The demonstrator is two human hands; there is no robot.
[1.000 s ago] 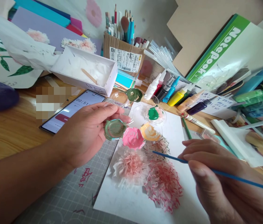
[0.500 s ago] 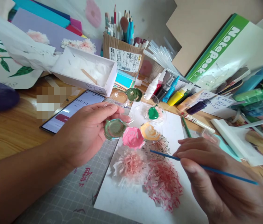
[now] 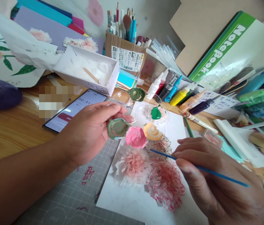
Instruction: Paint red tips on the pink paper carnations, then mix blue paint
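Note:
My left hand (image 3: 92, 131) pinches the near-left edge of a clear paint palette (image 3: 138, 116), whose round wells hold olive, pink, cream, bright green, dark green and tan paint. Between the fingers and thumb of my right hand (image 3: 206, 175) is a thin blue paintbrush (image 3: 218, 177). Its tip points left, close below the pink and cream wells; whether it touches anything I cannot tell. Under the palette, on a white sheet (image 3: 113, 200), lie a pale pink-centred paper flower (image 3: 133, 165) and a red-edged paper flower (image 3: 166, 184). A dark-speckled flower (image 3: 161, 147) is partly hidden by the palette.
Left of the palette a phone (image 3: 75, 109) lies by the grey cutting mat (image 3: 75, 193). Behind stand a white box (image 3: 87, 68), a cardboard pen holder (image 3: 126, 56) and several paint bottles (image 3: 178, 95). A green notebook (image 3: 225, 47) leans at the back right.
The brush tip has shifted slightly left relative to the flowers, with my right hand moving a little left. The whole view has shifted slightly; my left hand still holds the palette.

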